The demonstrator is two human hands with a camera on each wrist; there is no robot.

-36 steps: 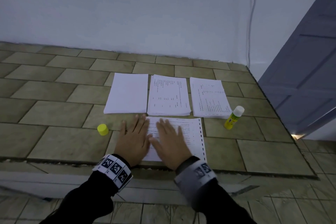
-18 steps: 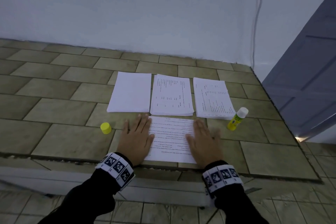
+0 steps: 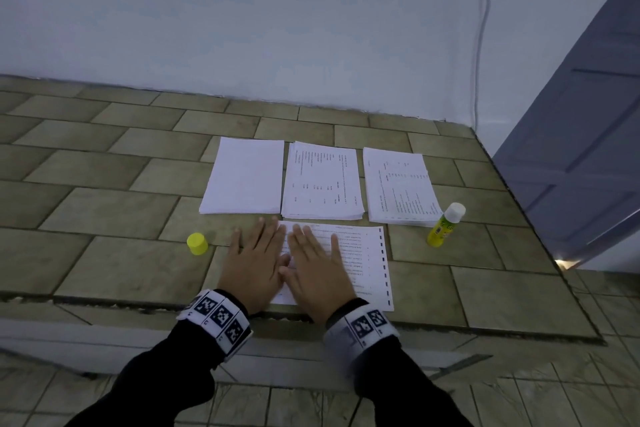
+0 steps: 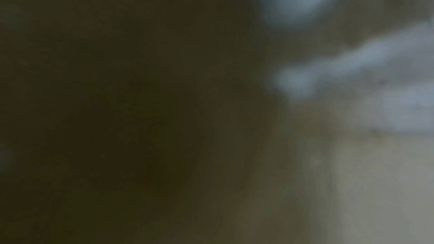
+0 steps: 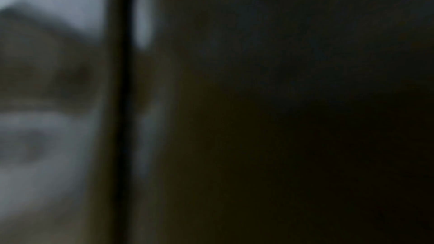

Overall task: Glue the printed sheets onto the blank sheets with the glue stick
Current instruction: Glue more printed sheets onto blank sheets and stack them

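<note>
you are pressing your left hand (image 3: 251, 265) and right hand (image 3: 317, 269) flat, fingers spread, on the printed sheet (image 3: 367, 260), likely seating it on the glue. the uncapped glue stick (image 3: 445, 225) is standing right of that sheet, its cap (image 3: 197, 243) sitting left.

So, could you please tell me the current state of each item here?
glue stick: uncapped, upright
yellow cap: off, on the tiles
printed sheet: flat under both hands
left hand: flat, pressing
right hand: flat, pressing
blank stack: untouched
</note>
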